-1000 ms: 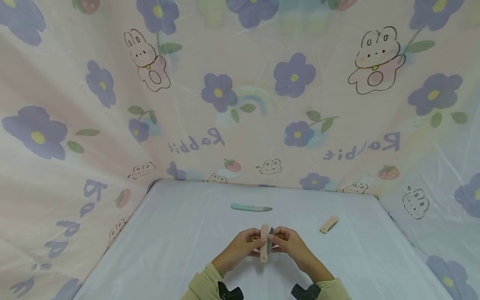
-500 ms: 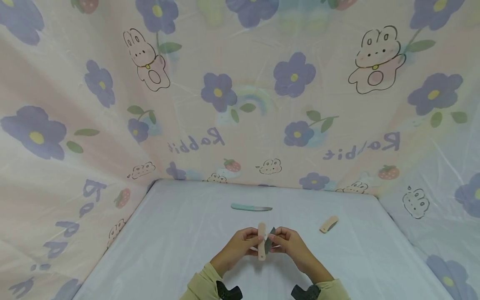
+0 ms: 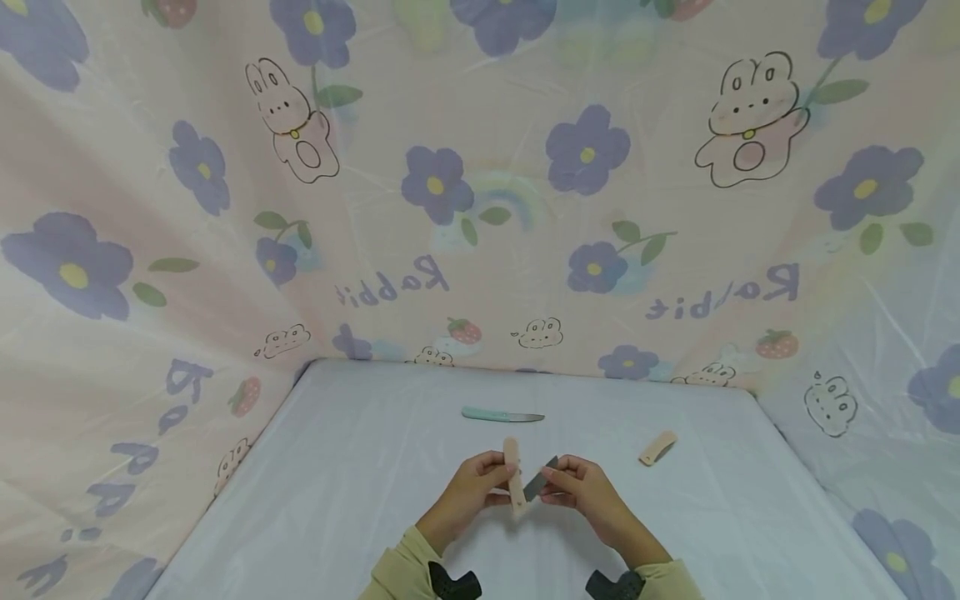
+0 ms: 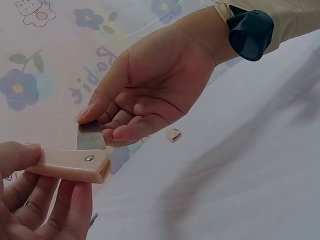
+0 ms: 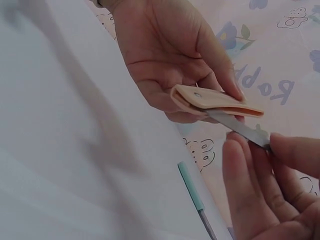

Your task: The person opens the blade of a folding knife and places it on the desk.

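Note:
In the head view a folding knife is held between the two hands, above the front middle of the table. My left hand (image 3: 474,487) grips its pale pink handle (image 3: 513,473), thumb on one side and fingers on the other. My right hand (image 3: 583,485) pinches the grey blade (image 3: 538,484) between thumb and fingers. The blade slants out of the handle slot, partly swung away from it. A metal rivet (image 4: 89,158) marks the handle's pivot end in the left wrist view. From the right wrist camera, the handle's long slot (image 5: 235,108) is visible alongside the blade.
A paring knife (image 3: 487,413) with a mint handle lies beyond the hands, its blade pointing right. To the right rests a second pale pink folding knife (image 3: 658,448), folded. White sheeting (image 3: 360,450) covers the table, and patterned curtains (image 3: 517,250) stand around it.
The blade has swung further out from the handle, from lying close beside it to a clear angle. My left hand has drifted slightly left with the handle.

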Available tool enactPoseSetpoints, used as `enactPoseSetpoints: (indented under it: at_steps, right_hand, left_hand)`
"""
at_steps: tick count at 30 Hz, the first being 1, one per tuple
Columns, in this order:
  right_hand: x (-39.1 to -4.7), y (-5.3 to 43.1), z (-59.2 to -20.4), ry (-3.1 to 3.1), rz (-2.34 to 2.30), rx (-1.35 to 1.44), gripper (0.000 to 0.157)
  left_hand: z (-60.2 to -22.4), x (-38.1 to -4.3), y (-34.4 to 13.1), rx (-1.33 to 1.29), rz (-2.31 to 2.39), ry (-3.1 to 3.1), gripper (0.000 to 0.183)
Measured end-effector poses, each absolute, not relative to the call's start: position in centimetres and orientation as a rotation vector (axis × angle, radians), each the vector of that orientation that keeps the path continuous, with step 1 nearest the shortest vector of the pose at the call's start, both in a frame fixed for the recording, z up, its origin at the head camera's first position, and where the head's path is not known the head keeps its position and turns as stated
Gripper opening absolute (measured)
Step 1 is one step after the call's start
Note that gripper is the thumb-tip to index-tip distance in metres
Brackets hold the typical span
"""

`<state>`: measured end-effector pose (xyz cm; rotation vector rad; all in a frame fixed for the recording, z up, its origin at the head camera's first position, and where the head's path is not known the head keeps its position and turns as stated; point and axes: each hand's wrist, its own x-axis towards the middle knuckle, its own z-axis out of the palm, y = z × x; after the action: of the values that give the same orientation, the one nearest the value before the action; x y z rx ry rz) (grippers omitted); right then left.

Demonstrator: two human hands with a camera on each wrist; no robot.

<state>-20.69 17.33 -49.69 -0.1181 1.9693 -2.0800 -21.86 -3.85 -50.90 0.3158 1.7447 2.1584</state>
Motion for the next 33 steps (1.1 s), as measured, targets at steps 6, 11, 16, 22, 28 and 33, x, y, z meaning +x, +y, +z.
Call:
enactPoseSetpoints:
  at_steps: [6, 11, 16, 22, 28, 33]
  right_hand:
    - [-20.73, 17.43, -49.90, 1.936, -2.144, -0.100, 0.022]
    - [-20.83, 17.47, -49.95, 1.923, -2.173, -0.049, 0.022]
    - [-20.93, 17.36, -49.85, 1.926, -2.196, 0.032, 0.024]
    - [-20.79, 17.16, -49.66, 1.900, -2.245, 0.094, 0.023]
    - [-20.77, 17.26, -49.85, 1.838, -2.306, 0.122, 0.021]
    - [-20.91, 17.18, -50.13, 1.777, -2.371, 0.129, 0.022]
  left_hand:
    - [-51.03, -22.00, -4.09, 0.271, 2.228, 1.700, 0.037]
    - [-51.21, -22.20, -4.10, 0.218, 2.296, 1.668, 0.036]
    - [-51.28, -22.40, -4.18, 0.170, 2.343, 1.623, 0.037]
    - [-51.03, -22.25, -4.26, 0.099, 2.389, 1.560, 0.043]
    - [-50.97, -21.99, -4.31, 0.051, 2.433, 1.515, 0.046]
    - [-51.24, -22.18, -4.25, -0.003, 2.494, 1.447, 0.045]
